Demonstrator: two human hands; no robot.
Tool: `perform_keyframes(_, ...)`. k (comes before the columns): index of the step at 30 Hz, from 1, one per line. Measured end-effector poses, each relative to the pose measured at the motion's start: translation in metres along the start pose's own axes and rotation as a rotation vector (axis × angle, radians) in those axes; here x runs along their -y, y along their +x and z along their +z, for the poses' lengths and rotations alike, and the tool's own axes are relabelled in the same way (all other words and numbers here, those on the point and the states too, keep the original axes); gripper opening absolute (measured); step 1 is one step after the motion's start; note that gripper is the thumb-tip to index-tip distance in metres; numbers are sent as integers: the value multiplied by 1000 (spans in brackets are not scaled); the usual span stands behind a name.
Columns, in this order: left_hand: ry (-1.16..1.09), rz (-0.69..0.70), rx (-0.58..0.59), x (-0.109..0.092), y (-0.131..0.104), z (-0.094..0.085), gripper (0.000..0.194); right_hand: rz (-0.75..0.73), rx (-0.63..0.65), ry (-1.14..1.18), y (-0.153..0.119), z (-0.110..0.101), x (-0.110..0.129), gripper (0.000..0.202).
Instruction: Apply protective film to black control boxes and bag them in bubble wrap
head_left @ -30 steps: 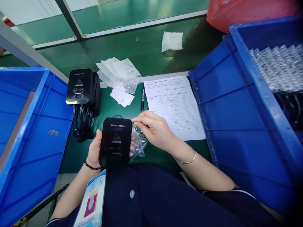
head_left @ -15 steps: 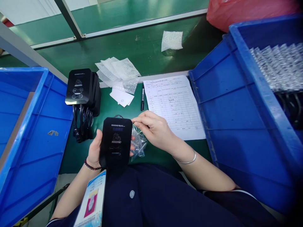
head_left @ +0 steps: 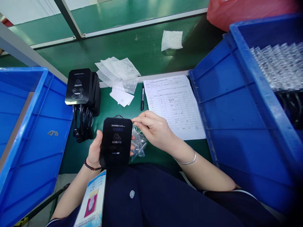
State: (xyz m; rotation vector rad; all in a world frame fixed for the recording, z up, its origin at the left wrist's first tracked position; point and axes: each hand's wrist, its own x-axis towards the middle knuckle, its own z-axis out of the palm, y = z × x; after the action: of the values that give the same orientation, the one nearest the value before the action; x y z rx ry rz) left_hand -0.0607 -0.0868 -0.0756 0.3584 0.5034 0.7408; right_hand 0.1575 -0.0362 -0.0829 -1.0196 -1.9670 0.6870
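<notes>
A black RHINO controller box [head_left: 115, 142] is upright in my left hand [head_left: 95, 148], thumb along its left side and fingertips showing past its right edge. My right hand [head_left: 153, 127] is pinched at the box's upper right edge; whatever its fingertips grip is too small to make out. Crumpled clear plastic [head_left: 139, 143] lies behind the box, below my right hand. More black boxes [head_left: 80, 86] with bundled cables stand stacked at the left of the green table [head_left: 106, 101].
Blue bins [head_left: 47, 126] [head_left: 227, 110] flank the table; the right one holds bubble-wrapped items [head_left: 279, 66]. Further back are foam sheets [head_left: 120, 71], white cards [head_left: 121, 97], a black marker [head_left: 142, 100], a printed form [head_left: 172, 107] and a red bag [head_left: 248, 12].
The light markings on the lower face of the held box have dimmed or changed. Both hands hold nearly the same position.
</notes>
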Motion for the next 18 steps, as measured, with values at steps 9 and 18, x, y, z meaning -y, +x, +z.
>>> perform_keyframes(9,-2,4,1,1,0,-1,77,11,6,63,0,-1,-2,20)
perform_keyframes(18,9,-1,-1,0,-1,0,77,4,4,55,1,-1,-1,19)
